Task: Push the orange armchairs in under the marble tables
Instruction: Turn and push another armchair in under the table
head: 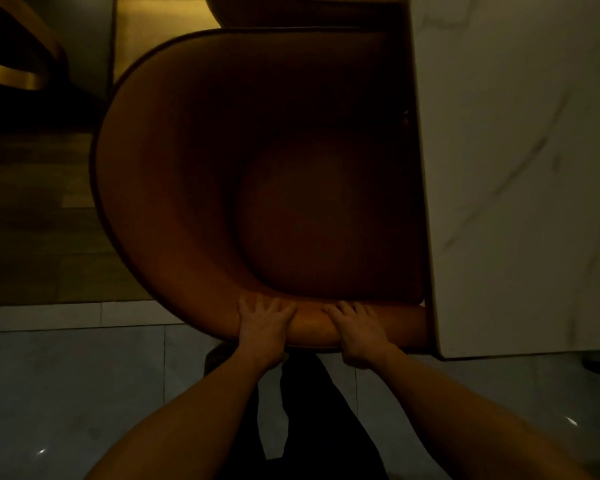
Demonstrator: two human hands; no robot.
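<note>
Dim tiled floor [84, 393] underfoot, both hands, left hand [262, 327] and right hand [357, 332], curl over the near arm of the orange armchair [201, 174], marble table [520, 168] just right, where a skewed shove could jam it.

I see a grey tiled floor [84, 393] below me, turning to wood planks further left. The orange armchair [194, 188] stands on it, its seat partly beneath the marble surface [520, 168].
</note>
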